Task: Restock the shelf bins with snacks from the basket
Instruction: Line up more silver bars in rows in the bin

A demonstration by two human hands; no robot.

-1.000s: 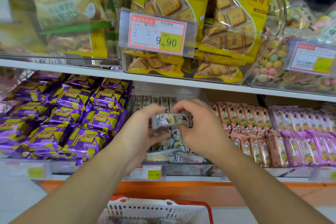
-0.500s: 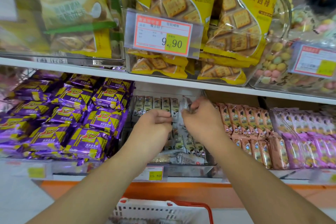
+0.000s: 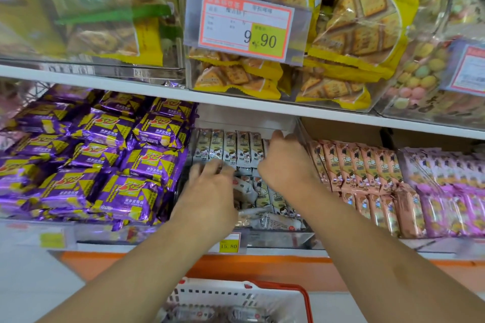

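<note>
The clear middle shelf bin (image 3: 278, 240) holds grey-white snack packs (image 3: 228, 148) standing in a row at the back, with looser ones lying in front. My right hand (image 3: 286, 165) is at the right end of that row, its fingers curled over the top of a pack that it mostly hides. The fingertips of my left hand (image 3: 210, 191) touch the lower edge of the standing packs. Below, a white basket with a red rim (image 3: 305, 299) holds more packs (image 3: 210, 315).
Purple packs (image 3: 105, 152) fill the bin to the left, salmon packs (image 3: 362, 165) and lilac packs (image 3: 446, 191) those to the right. The upper shelf board (image 3: 262, 105) hangs low over the bin, carrying yellow cracker bags (image 3: 354, 21) and a 9.90 price tag (image 3: 246, 23).
Both hands moved deeper into the middle bin. The pack held flat between them a second ago was turned upright and carried by the right hand to the row's right end.
</note>
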